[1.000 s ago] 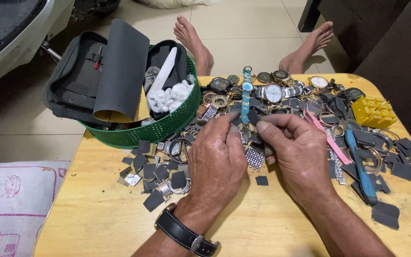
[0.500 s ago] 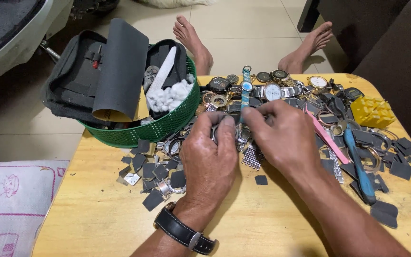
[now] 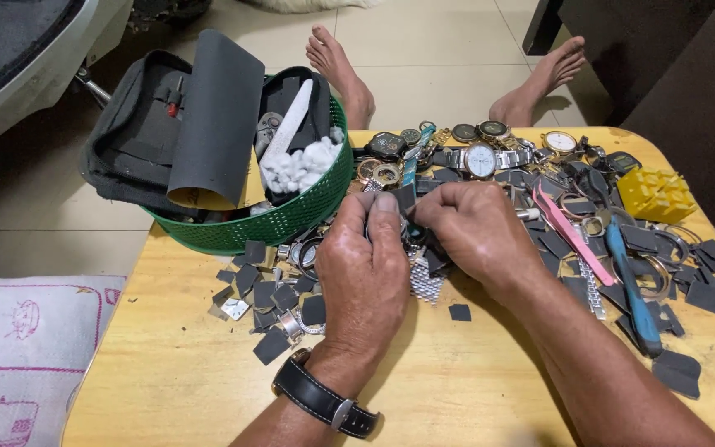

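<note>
Left hand and right hand meet, fingertips pinched together on a small dark pad piece above the wooden table; wristwatches and many cut pieces lie unsorted; most work apparently remains.

Green basket blocks left; near tabletop bare

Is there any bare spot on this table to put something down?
Yes: the wooden table is bare along its near edge, between the two forearms and left of the left hand. Beyond the hands, around the green basket, it is crowded with watches and dark scraps.
</note>
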